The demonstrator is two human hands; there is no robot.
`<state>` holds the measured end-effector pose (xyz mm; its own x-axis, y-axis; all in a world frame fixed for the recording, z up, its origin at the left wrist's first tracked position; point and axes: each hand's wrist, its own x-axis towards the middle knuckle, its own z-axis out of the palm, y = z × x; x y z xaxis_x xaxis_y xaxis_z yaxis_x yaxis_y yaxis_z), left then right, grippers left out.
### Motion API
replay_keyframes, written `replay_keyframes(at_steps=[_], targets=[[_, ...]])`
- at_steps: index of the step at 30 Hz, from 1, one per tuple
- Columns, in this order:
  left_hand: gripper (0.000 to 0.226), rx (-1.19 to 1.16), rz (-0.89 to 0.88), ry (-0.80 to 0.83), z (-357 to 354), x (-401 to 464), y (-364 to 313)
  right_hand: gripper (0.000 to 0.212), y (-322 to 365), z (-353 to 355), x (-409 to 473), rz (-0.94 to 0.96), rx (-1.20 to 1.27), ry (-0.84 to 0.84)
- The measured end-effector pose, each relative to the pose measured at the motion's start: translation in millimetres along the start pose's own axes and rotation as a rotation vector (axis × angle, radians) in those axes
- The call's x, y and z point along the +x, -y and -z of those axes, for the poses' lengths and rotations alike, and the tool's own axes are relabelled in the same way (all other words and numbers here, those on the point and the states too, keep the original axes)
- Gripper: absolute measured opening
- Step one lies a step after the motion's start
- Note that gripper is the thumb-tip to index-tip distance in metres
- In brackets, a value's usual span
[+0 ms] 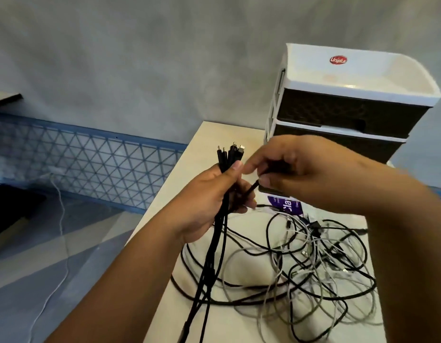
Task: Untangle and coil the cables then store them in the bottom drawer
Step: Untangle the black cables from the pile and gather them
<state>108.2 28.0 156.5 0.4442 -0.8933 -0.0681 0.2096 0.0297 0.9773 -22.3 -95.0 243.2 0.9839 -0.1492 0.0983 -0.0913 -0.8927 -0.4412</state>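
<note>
The left hand [212,194] gripped a bundle of black cables [215,243] upright above the table [165,184], their connector ends [231,151] fanned out above the thumb and the strands trailing down past the table's edge. The right hand [296,169] pinched the end of one more black cable [251,189] just beside that bundle. Beneath both hands a tangle of black and white cables [313,263] sprawled over the tabletop, in front of a white drawer unit [338,95] (its dark drawers looked pushed in).

Cable tangle [313,263] — before drawer unit [343,105]
</note>
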Motion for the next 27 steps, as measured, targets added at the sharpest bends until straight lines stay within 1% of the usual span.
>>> replay_keyframes(at_steps=[2,5,8,11,12,13,15,16,17,18,19,20,22,24,27], targets=[[0.029,-0.003,0.009,0.035,-3.2,-2.5,-0.1,0.021,-2.4,-6.0,5.7,-0.026,0.133,-0.153],[0.027,-0.019,0.020,0.064,-6.9,-2.4,3.5,0.033,-7.4,-17.2,12.2,-0.062,0.302,-0.283],[0.028,-0.142,0.015,0.080,-9.9,0.0,7.5,0.036,-12.9,-27.9,16.8,-0.071,0.360,-0.384],[0.029,-0.294,0.029,0.138,-10.5,0.0,5.8,0.034,-17.1,-39.7,18.7,-0.061,0.296,-0.509],[0.029,-0.318,0.028,0.144,-10.4,-0.1,4.0,0.035,-20.0,-46.0,19.0,-0.072,0.318,-0.552],[0.030,-0.321,0.022,0.135,-10.1,0.1,1.7,0.035,-23.4,-53.4,19.0,-0.090,0.419,-0.585],[0.032,-0.299,-0.002,0.087,-8.5,1.7,-3.4,0.031,-29.2,-72.5,16.1,-0.144,0.790,-0.578],[0.033,-0.301,-0.019,0.061,-6.9,2.8,-6.7,0.026,-32.2,-86.2,14.6,-0.175,0.986,-0.518],[0.034,-0.320,-0.033,0.041,-4.5,4.1,-9.8,0.021,-32.7,-101.4,12.3,-0.216,1.135,-0.419],[0.035,-0.345,-0.038,0.025,-1.4,5.8,-12.8,0.020,-33.7,-119.2,9.5,-0.265,1.190,-0.301],[0.037,-0.361,-0.027,0.010,2.1,6.9,-15.3,0.025,-34.8,-136.6,6.1,-0.302,1.159,-0.189],[0.040,-0.361,-0.008,-0.008,6.2,7.5,-17.3,0.029,-37.0,-152.7,2.7,-0.311,1.039,-0.095],[0.043,-0.343,0.027,-0.039,14.6,7.1,-19.1,0.031,-43.9,-177.5,-4.1,-0.286,0.666,0.031],[0.044,-0.333,0.041,-0.059,23.8,5.7,-19.0,0.029,-52.2,-189.4,-11.0,-0.284,0.368,0.076],[0.044,-0.320,0.043,-0.067,38.6,2.0,-18.8,0.022,-54.9,-195.3,-19.4,-0.279,0.186,0.103]])
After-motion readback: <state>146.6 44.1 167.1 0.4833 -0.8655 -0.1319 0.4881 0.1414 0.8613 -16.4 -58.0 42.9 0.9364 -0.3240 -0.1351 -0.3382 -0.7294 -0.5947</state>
